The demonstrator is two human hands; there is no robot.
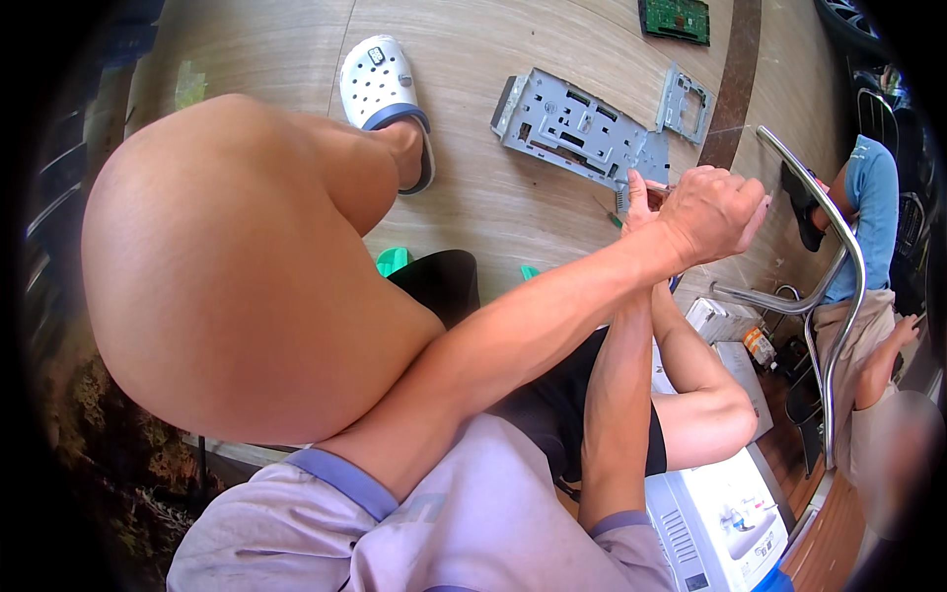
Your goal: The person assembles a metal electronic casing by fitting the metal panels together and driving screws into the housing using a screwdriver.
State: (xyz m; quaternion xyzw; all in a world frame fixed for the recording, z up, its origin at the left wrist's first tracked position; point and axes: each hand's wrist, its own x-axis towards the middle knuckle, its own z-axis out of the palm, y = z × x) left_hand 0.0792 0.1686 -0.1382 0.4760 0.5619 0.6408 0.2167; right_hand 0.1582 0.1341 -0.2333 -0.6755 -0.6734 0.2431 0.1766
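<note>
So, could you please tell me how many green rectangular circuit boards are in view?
1: the green circuit board at the picture's top edge, beyond the large grey slotted metal panel; others may be hidden.

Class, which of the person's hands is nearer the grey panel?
Right. The right hand is by the lower right end of the grey panel, its thumb overlapping it in view, contact unclear; the left hand, a fist, is farther right.
</note>
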